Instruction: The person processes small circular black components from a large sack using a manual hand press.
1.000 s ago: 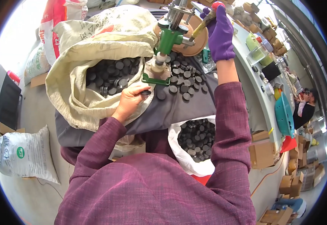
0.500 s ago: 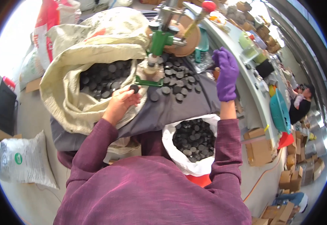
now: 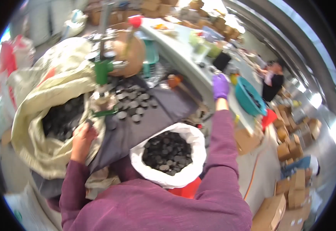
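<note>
My bare left hand pinches a black round cap at the right rim of a cream woven sack full of like caps. Just beyond it stands a green hand press with a red-knobbed lever. A loose pile of dark caps lies right of the press on grey cloth. My right hand, in a purple glove, reaches out over the edge of the white table; blur hides what its fingers do. Between my arms sits a white sack of black caps.
A teal basin with dark pieces stands at the table's edge, right of my glove. Black and green containers sit farther along. Cardboard boxes crowd the right, an orange cord crosses the floor, and a person sits beyond.
My view has swung to the right. My right hand has gone from beside the press out to the white table. The left hand still pinches a cap near the cream sack.
</note>
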### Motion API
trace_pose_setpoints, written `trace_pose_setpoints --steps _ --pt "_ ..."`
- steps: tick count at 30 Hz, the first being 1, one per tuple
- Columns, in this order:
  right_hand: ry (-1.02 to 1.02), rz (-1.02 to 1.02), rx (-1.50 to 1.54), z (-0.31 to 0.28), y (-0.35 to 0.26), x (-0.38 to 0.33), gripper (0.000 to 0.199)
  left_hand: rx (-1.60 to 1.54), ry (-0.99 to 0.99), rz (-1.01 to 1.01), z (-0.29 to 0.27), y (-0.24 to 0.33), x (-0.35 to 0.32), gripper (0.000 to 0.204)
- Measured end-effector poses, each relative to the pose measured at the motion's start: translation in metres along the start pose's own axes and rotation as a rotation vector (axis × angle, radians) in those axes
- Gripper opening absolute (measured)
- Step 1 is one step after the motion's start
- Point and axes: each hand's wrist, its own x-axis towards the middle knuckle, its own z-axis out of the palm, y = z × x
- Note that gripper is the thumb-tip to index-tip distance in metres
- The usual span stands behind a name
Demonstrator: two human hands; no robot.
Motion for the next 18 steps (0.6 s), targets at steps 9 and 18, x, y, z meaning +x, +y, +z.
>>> trace_pose_setpoints --steps 9,18 --pt "-0.276 -0.196 -0.132 0.020 0.033 0.020 0.032 -0.177 -0.040 -0.048 -0.001 0.000 0.007 0.024" --pt "0.023 -0.066 0.033 -0.006 0.012 -0.008 0.036 -0.160 -0.054 -0.096 -0.001 0.002 0.003 0.024"
